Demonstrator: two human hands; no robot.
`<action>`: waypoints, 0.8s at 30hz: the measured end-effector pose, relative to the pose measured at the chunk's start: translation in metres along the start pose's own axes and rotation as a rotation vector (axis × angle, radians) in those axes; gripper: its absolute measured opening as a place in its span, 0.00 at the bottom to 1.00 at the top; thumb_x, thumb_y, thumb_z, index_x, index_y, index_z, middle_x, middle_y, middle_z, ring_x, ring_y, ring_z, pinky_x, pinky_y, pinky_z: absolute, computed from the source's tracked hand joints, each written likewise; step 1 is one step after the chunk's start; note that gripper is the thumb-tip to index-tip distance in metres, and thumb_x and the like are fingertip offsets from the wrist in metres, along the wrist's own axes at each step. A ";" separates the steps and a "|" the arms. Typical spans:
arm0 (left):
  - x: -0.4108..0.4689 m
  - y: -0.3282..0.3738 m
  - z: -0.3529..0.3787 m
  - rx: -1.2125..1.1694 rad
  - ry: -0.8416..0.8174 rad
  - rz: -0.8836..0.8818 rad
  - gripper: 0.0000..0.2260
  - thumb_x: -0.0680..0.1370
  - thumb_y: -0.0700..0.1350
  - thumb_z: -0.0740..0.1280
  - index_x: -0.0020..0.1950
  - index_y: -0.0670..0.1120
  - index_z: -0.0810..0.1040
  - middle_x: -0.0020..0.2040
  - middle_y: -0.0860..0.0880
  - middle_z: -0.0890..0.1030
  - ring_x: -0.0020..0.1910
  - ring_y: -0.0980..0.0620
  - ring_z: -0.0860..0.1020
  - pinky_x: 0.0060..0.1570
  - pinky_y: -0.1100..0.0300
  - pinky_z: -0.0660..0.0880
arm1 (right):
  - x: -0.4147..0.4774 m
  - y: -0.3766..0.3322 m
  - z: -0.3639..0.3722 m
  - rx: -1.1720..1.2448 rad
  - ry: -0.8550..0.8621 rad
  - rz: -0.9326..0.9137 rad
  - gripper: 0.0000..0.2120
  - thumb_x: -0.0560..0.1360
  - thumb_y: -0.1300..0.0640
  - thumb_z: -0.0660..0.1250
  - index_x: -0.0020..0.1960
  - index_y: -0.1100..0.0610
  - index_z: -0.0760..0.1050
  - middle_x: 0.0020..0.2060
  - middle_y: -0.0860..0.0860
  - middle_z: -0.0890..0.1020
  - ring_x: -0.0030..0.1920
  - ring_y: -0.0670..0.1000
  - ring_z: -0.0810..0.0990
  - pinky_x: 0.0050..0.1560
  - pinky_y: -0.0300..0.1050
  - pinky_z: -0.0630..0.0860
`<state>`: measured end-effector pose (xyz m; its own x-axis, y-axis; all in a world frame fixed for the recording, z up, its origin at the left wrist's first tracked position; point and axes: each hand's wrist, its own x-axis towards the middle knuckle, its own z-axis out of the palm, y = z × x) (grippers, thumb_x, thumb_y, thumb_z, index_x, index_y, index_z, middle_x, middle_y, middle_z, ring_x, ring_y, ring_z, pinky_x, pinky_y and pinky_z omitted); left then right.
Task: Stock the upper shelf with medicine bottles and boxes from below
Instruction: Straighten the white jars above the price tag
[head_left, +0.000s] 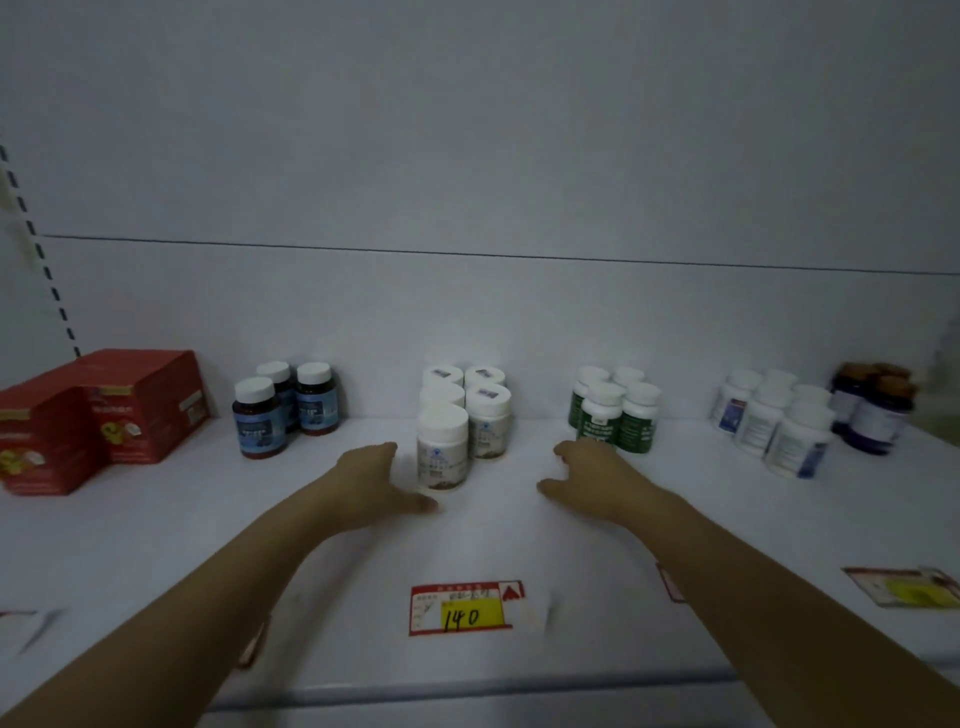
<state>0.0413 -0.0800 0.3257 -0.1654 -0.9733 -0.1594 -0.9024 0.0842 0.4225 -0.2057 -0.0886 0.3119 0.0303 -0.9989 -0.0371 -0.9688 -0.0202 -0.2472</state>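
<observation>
Body in view: left grip (374, 480) and right grip (592, 475) are bare hands, with the slender left forearm (208, 597) and right forearm (779, 592) uncovered to the frame edge.

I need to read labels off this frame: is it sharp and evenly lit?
Head view: dim, bluish light. The price tag reads 140, but the label on the front white bottle is too soft to read. The dark bottles at far right smear most. Wide-angle bends the back-wall seam.
</observation>
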 end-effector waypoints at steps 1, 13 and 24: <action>-0.008 0.001 -0.002 0.024 0.007 0.004 0.39 0.72 0.59 0.69 0.76 0.44 0.57 0.76 0.45 0.62 0.73 0.47 0.64 0.69 0.56 0.62 | -0.007 0.004 -0.004 -0.001 0.011 0.004 0.28 0.77 0.44 0.62 0.69 0.61 0.66 0.66 0.58 0.71 0.65 0.57 0.71 0.65 0.51 0.71; -0.024 0.087 0.024 0.054 0.037 0.180 0.25 0.74 0.56 0.68 0.67 0.45 0.71 0.65 0.47 0.75 0.57 0.52 0.74 0.55 0.63 0.70 | -0.039 0.092 -0.035 0.131 0.190 0.025 0.22 0.76 0.49 0.64 0.66 0.59 0.70 0.63 0.57 0.75 0.61 0.56 0.74 0.62 0.48 0.72; 0.059 0.175 0.071 -0.094 0.165 0.029 0.35 0.74 0.52 0.70 0.74 0.42 0.59 0.72 0.45 0.68 0.68 0.46 0.69 0.63 0.56 0.67 | 0.020 0.171 -0.042 0.168 0.078 -0.021 0.33 0.76 0.44 0.63 0.74 0.59 0.60 0.69 0.57 0.70 0.69 0.56 0.68 0.68 0.47 0.67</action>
<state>-0.1544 -0.1077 0.3268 -0.1162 -0.9932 -0.0007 -0.8558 0.0998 0.5077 -0.3810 -0.1140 0.3093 0.0245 -0.9988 0.0434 -0.9131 -0.0400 -0.4057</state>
